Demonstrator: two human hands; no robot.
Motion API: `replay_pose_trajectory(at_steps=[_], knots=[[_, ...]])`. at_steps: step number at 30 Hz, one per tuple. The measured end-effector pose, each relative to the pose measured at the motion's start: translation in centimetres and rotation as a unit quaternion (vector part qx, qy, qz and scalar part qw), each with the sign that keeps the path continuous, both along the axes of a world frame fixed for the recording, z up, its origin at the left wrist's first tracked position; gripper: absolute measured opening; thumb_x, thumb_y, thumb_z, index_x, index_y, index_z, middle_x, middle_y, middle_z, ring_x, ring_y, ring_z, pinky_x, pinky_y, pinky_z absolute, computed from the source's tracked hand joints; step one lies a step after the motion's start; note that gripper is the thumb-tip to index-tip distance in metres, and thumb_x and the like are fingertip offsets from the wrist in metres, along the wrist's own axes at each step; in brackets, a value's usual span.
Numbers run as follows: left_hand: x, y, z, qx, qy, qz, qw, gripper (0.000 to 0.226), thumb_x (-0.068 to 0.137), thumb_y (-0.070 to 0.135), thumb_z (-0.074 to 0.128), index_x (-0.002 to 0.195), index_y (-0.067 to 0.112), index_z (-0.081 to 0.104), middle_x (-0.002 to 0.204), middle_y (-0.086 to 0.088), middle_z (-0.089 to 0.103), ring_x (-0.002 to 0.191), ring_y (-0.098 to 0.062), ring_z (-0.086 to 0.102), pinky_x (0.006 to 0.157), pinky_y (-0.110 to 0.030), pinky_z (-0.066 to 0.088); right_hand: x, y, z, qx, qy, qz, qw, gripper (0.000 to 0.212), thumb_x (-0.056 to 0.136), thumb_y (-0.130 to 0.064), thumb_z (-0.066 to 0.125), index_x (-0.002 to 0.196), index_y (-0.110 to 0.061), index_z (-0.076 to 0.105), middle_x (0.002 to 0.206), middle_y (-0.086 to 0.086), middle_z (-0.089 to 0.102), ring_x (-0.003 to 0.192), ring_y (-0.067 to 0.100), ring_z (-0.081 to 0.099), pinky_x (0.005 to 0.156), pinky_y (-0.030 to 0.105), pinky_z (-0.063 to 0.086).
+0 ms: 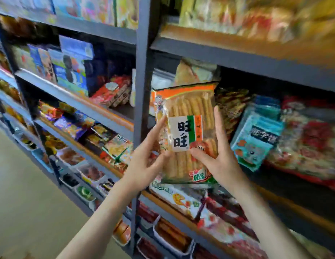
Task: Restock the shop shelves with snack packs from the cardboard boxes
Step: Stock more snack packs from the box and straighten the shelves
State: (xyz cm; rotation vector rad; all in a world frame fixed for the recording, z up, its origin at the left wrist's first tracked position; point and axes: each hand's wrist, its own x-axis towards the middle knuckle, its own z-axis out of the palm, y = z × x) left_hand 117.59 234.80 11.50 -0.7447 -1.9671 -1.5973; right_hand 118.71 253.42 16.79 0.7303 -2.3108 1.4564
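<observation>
I hold an orange and green snack pack (189, 109) of long rice crackers upright in front of the middle shelf (293, 208). My left hand (146, 161) holds its left edge, index finger stretched up along the side and thumb against the front. On the other side, my right hand (217, 157) grips it with the thumb across the front and the fingers running up the right edge. A similar pack (194, 71) stands on the shelf behind it. No cardboard box is in view.
A dark metal upright (142, 71) stands just left of the pack. A blue pack (256, 139) and red packs (312, 139) lean on the same shelf to the right. Shelves above, below and to the left are full of snacks. Bare floor (22, 184) lies at the lower left.
</observation>
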Motion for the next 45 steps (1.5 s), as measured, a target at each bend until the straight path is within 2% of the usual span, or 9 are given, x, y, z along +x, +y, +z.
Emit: replay_pose_trajectory(at_steps=[2,7,13,24,27,35,39,42,45], knots=[[-0.5,3.1,1.1,-0.010,0.010,-0.070,0.997,0.061,0.094,0.051,0.048,0.149,0.042,0.024,0.142,0.008,0.049,0.127,-0.016,0.049,0.107,-0.044,0.039,1.3,4.0,0.8,-0.033,-0.026,-0.031,0.999,0.090,0.088,0.004,0.060,0.141,-0.047,0.007,0.129,-0.057,0.023,0.118,-0.029,0.032,0.095,0.000,0.030],[-1.7,11.3,3.1,-0.071,0.031,-0.173,0.982,0.059,0.091,0.038,0.056,0.144,0.041,0.032,0.082,-0.016,0.063,0.066,-0.030,0.061,0.058,-0.047,0.049,5.3,11.8,1.7,-0.080,-0.080,-0.139,0.984,0.087,0.085,-0.021,0.065,0.136,-0.069,0.013,0.151,-0.035,0.016,0.139,-0.007,0.024,0.116,0.044,0.026],[-2.2,19.2,3.4,-0.111,0.028,-0.296,0.948,0.060,0.089,0.041,0.057,0.142,0.047,0.030,0.076,-0.001,0.058,0.066,-0.008,0.057,0.069,-0.020,0.048,9.7,17.6,0.9,-0.150,-0.077,-0.239,0.956,0.087,0.080,-0.025,0.070,0.136,-0.068,0.018,0.150,-0.032,0.026,0.137,0.000,0.033,0.112,0.051,0.032],[1.5,28.6,3.3,-0.135,0.011,-0.380,0.915,0.059,0.093,0.022,0.061,0.141,0.041,0.031,0.083,-0.006,0.061,0.072,-0.010,0.060,0.069,-0.016,0.045,15.6,25.4,-0.9,-0.217,-0.071,-0.308,0.924,0.088,0.081,-0.016,0.069,0.137,-0.065,0.022,0.143,-0.026,0.040,0.121,-0.005,0.051,0.096,0.033,0.049],[2.8,30.8,3.4,-0.140,0.011,-0.371,0.918,0.060,0.093,0.023,0.060,0.142,0.040,0.030,0.088,-0.013,0.061,0.075,-0.011,0.060,0.072,-0.018,0.048,16.6,27.7,-0.9,-0.222,-0.073,-0.297,0.926,0.089,0.081,-0.015,0.068,0.139,-0.063,0.021,0.138,-0.027,0.044,0.117,-0.005,0.054,0.083,0.024,0.053],[7.6,38.3,3.7,-0.132,0.020,-0.325,0.936,0.062,0.095,0.019,0.058,0.145,0.040,0.027,0.080,-0.011,0.056,0.070,-0.027,0.056,0.066,-0.026,0.047,20.0,35.7,-0.4,-0.192,-0.048,-0.287,0.937,0.086,0.080,-0.018,0.069,0.136,-0.065,0.024,0.146,-0.014,0.042,0.125,0.008,0.052,0.101,0.047,0.046],[9.5,43.3,4.6,-0.153,0.086,-0.215,0.961,0.062,0.096,0.024,0.056,0.149,0.032,0.025,0.132,-0.008,0.052,0.094,-0.025,0.053,0.086,-0.001,0.036,21.8,41.7,-0.1,-0.230,0.016,-0.323,0.918,0.086,0.083,-0.009,0.065,0.139,-0.058,0.022,0.143,-0.011,0.047,0.123,0.008,0.054,0.099,0.043,0.047],[8.6,46.8,4.8,-0.231,0.148,-0.064,0.959,0.065,0.095,0.034,0.054,0.151,0.030,0.023,0.154,-0.015,0.026,0.126,-0.031,0.043,0.114,-0.034,0.028,20.9,46.5,-0.1,-0.175,0.032,-0.371,0.911,0.089,0.090,-0.005,0.061,0.145,-0.052,0.009,0.153,-0.008,0.032,0.127,0.005,0.049,0.106,0.046,0.042],[6.1,49.4,3.9,-0.362,0.238,0.052,0.900,0.077,0.087,0.055,0.046,0.152,0.026,0.019,0.158,-0.019,0.016,0.145,-0.036,0.014,0.114,-0.053,0.007,18.2,49.9,-0.3,-0.045,0.038,-0.410,0.910,0.095,0.090,-0.006,0.061,0.147,-0.048,-0.001,0.159,-0.011,0.011,0.144,0.013,0.025,0.116,0.051,0.026]])
